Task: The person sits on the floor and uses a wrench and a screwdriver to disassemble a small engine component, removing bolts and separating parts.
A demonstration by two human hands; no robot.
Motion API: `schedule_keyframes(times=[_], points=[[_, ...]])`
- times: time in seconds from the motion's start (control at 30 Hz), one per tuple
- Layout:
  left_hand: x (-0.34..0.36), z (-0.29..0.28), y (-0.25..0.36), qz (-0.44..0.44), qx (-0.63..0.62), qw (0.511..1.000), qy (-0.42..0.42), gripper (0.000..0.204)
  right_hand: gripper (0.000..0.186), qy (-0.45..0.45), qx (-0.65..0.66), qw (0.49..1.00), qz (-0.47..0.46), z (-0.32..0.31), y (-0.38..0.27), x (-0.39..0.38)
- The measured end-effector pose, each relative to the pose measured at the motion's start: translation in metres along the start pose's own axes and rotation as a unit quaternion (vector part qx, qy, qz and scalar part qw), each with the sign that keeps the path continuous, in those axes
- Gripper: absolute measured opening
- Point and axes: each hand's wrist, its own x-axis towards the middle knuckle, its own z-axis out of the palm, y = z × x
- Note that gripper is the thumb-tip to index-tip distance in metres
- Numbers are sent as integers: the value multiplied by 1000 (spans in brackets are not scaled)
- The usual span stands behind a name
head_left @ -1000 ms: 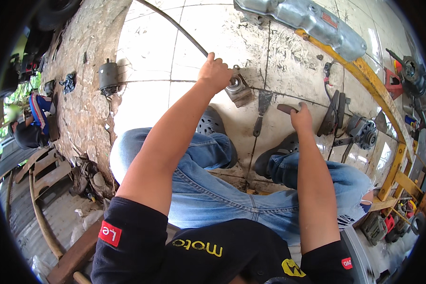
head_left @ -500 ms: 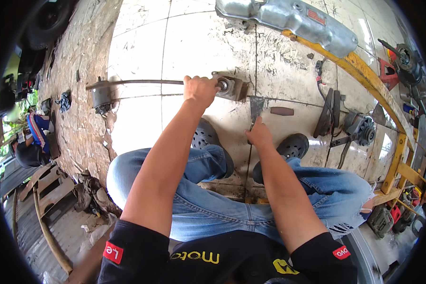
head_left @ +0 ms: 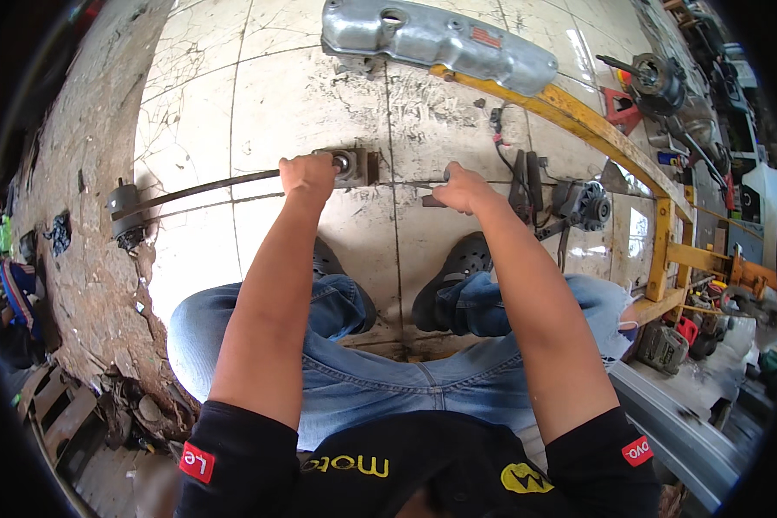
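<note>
My left hand (head_left: 306, 175) grips a long dark metal rod (head_left: 207, 187) lying across the tiled floor. Right beside my fingers, the rod's end runs into a rusty metal block with a round bearing (head_left: 354, 164). The rod's far left end carries a small dark fitting (head_left: 126, 211). My right hand (head_left: 462, 188) is closed around the handle of a slim tool (head_left: 429, 200) that points left toward the block. I squat over the floor, both dark perforated shoes (head_left: 462, 259) planted below my hands.
A grey cast metal engine cover (head_left: 436, 39) lies at the top. A yellow steel frame (head_left: 617, 151) runs diagonally down the right. Dark machine parts with a cable (head_left: 570, 203) sit right of my right hand. Rough concrete (head_left: 78, 259) borders the tiles on the left.
My left hand slid onto the rod next to the block. My right hand moved left from the loose parts and picked up the slim tool. The view tilted downward.
</note>
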Motion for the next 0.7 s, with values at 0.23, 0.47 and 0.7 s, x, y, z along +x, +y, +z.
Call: schedule_keyframes(times=[0.23, 0.47, 0.7], points=[[0, -6, 4, -3, 3, 1000, -1, 31, 59, 44, 4, 999, 0, 46, 23, 2], [0, 2, -2, -8, 19, 1000, -14, 29, 78, 7, -33, 999, -42, -23, 75, 16], [-2, -9, 4, 5, 29, 999, -32, 31, 79, 135, -89, 983, 87, -171, 276, -29]])
